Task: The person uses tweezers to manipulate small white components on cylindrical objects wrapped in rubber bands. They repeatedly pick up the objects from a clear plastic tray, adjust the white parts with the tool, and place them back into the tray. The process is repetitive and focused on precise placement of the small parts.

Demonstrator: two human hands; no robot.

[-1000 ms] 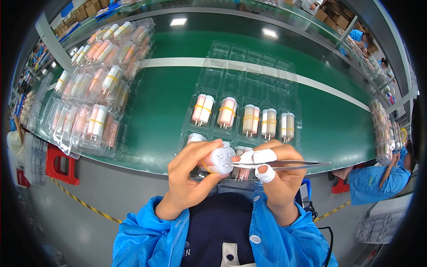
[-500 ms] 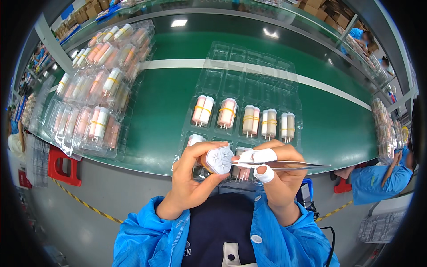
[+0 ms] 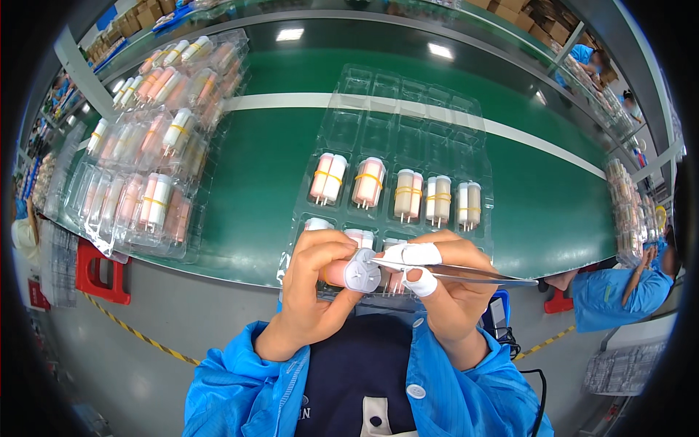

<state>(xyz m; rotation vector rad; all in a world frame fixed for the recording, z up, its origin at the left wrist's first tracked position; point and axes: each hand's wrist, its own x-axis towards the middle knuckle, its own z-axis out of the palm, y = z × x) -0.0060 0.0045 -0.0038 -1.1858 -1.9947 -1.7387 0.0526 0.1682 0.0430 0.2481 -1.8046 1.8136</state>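
My left hand (image 3: 313, 295) is closed around a bundle of pink cylinders (image 3: 335, 274), its pale grey capped end (image 3: 362, 271) turned toward my right hand. Metal tweezers (image 3: 473, 274) lie in the closed fingers of my right hand (image 3: 459, 291), with white wrapping on the thumb and a finger. The tweezer tips reach the rim of the grey end; whether they grip anything there is too small to tell. Beneath both hands is a clear plastic tray (image 3: 378, 131) with several banded cylinder bundles (image 3: 370, 182), pink, white and beige, with metal pins at their near ends. My hands partly hide its near row.
Stacked clear trays of cylinders (image 3: 156, 200) stand at the left of the green bench (image 3: 553, 197). Red stools (image 3: 102, 273) are on the floor at both sides. A co-worker in blue (image 3: 615, 291) sits at the right, near more filled trays (image 3: 626, 211).
The bundle in my left hand has turned, showing more of its pink side and less of its capped end face. The tweezers' back end dips slightly lower; their tips stay by the cap.
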